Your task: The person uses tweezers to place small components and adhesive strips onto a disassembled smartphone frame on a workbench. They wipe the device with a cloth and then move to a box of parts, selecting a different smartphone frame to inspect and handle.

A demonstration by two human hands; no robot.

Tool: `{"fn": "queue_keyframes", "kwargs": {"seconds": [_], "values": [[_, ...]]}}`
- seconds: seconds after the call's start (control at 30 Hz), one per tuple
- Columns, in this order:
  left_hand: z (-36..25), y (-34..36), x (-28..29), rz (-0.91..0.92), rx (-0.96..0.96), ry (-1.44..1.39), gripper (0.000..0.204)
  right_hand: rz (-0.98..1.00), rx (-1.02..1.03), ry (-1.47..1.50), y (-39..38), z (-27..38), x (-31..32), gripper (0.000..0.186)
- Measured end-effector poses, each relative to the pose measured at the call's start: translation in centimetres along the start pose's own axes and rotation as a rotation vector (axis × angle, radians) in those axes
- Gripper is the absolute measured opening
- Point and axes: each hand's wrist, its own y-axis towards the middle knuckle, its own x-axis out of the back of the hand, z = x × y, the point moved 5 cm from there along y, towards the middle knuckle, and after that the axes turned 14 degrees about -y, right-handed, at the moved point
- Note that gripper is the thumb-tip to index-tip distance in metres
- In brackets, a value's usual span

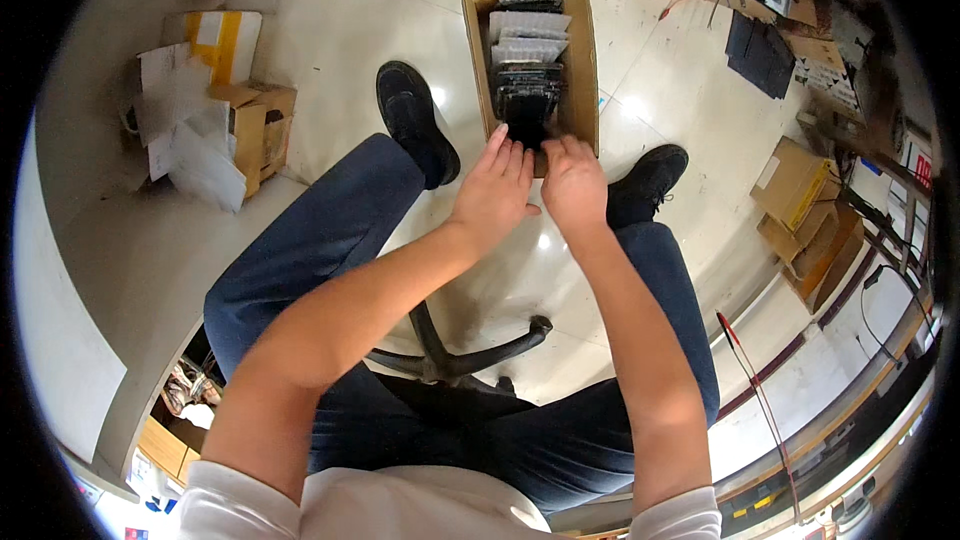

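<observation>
A long, narrow cardboard box (584,70) stands on the floor between my feet, its top flaps up. Inside it, flat dark pieces (527,95) and several greyish-white wrapped flat packs (530,28) stand in a row, one behind another. My left hand (495,190) lies at the near end of the box, fingers stretched forward over its edge and thumb out to the side. At the near right corner my right hand (575,180) has its fingers curled down to the box. Whatever those fingers grip is hidden by the hand itself.
Opened cardboard boxes (265,130) with loose white sheets (207,155) lie at the left. More cartons (795,180) are at the right, below black flat panels (760,55). A wheeled chair base (440,360) stands under me. Red and black wires (750,370) hang at the lower right.
</observation>
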Motion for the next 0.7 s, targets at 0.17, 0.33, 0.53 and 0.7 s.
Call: {"fn": "queue_keyframes", "kwargs": {"seconds": [0.17,0.33,0.53,0.7], "values": [[-0.3,0.4,-1.4,0.030,0.058,-0.042,0.067,-0.293,0.041,-0.025,3.1,0.0,-0.8,0.051],[1.0,0.0,-1.2,-0.060,0.055,0.029,0.048,-0.255,-0.033,0.018,2.4,0.6,-1.7,0.049],[0.5,0.4,-1.1,-0.096,0.046,0.054,0.043,-0.074,-0.035,0.004,0.4,-0.2,-2.5,0.039],[0.5,0.2,-1.6,-0.040,0.060,0.010,0.043,-0.289,-0.193,0.214,2.3,0.0,-1.9,0.057]]}}
